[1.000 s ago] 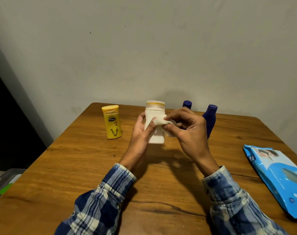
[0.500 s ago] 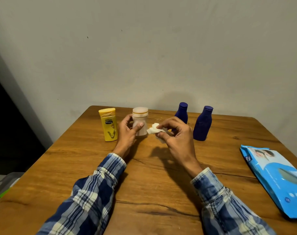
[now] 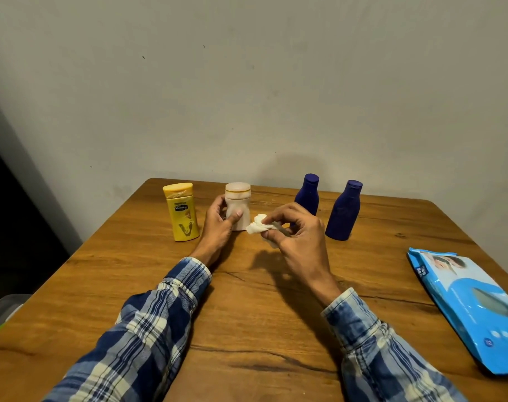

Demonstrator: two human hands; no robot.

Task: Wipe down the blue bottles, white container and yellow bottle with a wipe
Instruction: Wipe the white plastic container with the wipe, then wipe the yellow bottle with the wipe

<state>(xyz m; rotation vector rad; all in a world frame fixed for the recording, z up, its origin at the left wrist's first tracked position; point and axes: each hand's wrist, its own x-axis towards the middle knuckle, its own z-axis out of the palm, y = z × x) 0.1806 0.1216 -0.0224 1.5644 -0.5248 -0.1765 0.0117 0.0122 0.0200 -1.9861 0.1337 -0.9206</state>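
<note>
The left hand (image 3: 221,224) wraps around the lower body of the white container (image 3: 237,205), thumb across its front and fingers behind, while the container stands upright on the wooden table (image 3: 247,314). The right hand (image 3: 297,236) hovers just beside it, to its right, with thumb and fingertips pinched on a crumpled white wipe (image 3: 258,226); the wipe's bunched end lies close to the container's base, though whether the two touch cannot be told. Left of the container stands the yellow bottle (image 3: 182,211), upright, near the left hand but apart from it. Two blue bottles stand upright toward the far edge: the nearer-left blue bottle (image 3: 307,195) is partly hidden behind the right hand's fingers, and the right blue bottle (image 3: 345,211) stands clear, beside the first. A blue wipes pack (image 3: 467,300) lies flat at the table's right edge, well apart from the bottles. Both forearms wear blue plaid sleeves (image 3: 159,311) and reach in from the near edge.
</note>
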